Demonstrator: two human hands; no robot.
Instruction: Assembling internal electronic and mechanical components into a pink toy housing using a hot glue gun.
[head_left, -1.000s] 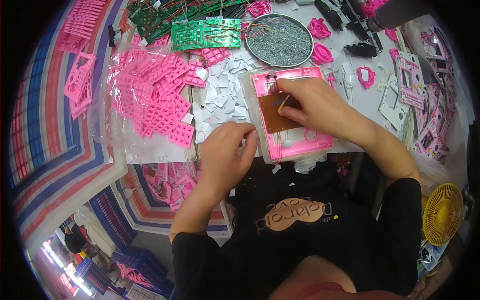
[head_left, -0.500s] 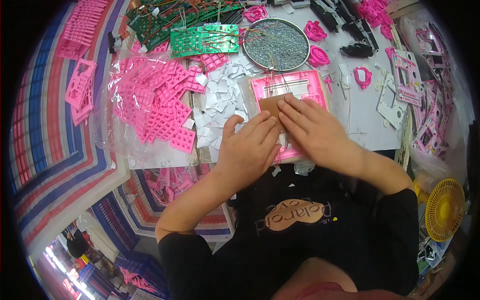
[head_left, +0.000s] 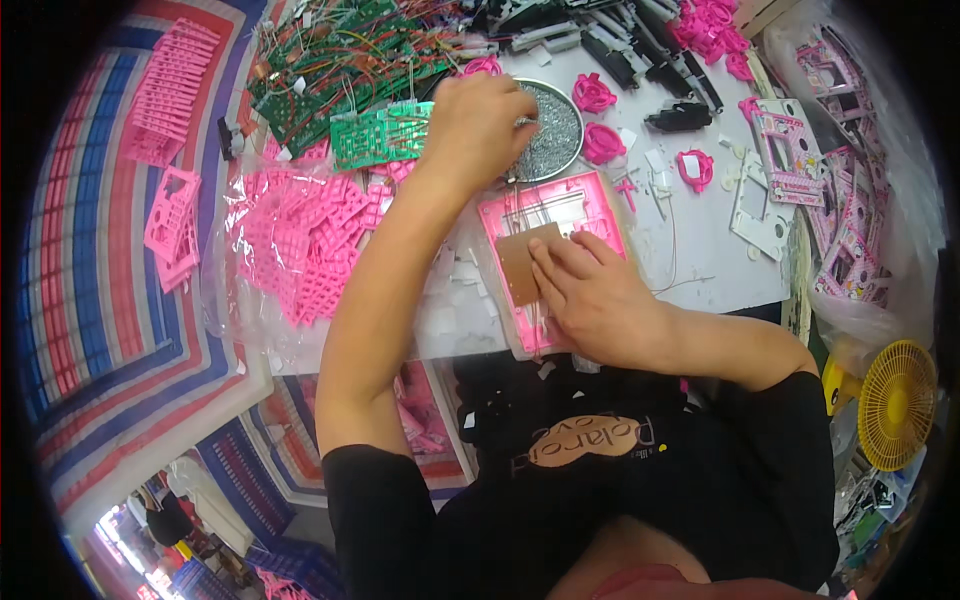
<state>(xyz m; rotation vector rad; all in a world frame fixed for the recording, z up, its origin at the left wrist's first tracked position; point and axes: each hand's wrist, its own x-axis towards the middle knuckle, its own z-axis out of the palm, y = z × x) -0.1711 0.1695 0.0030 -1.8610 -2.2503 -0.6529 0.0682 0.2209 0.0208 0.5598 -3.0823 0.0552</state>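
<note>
A pink plastic housing (head_left: 493,215) lies on the table in front of me, with thin wires running over its upper end. On it rests a flat brown circuit board (head_left: 517,268). My right hand (head_left: 598,300) lies over the board's right edge, fingers extended and pressing on it; its thumb is hidden. Beyond the housing, my left hand (head_left: 482,125) reaches over a round metal tray of small screws (head_left: 557,130). Its thumb and forefinger are pinched together above the screws, and what is between them is too small to make out.
Green circuit boards (head_left: 375,137) with wires lie at the back left, beside a plastic bag of pink keypads (head_left: 300,240). Pink rings (head_left: 602,143) and black parts (head_left: 680,117) are at the back right. A yellow fan (head_left: 897,405) stands at the right.
My left hand has left the brown board and moved forward to the screw tray. The right hand stays on the board. The whole view has shifted slightly.
</note>
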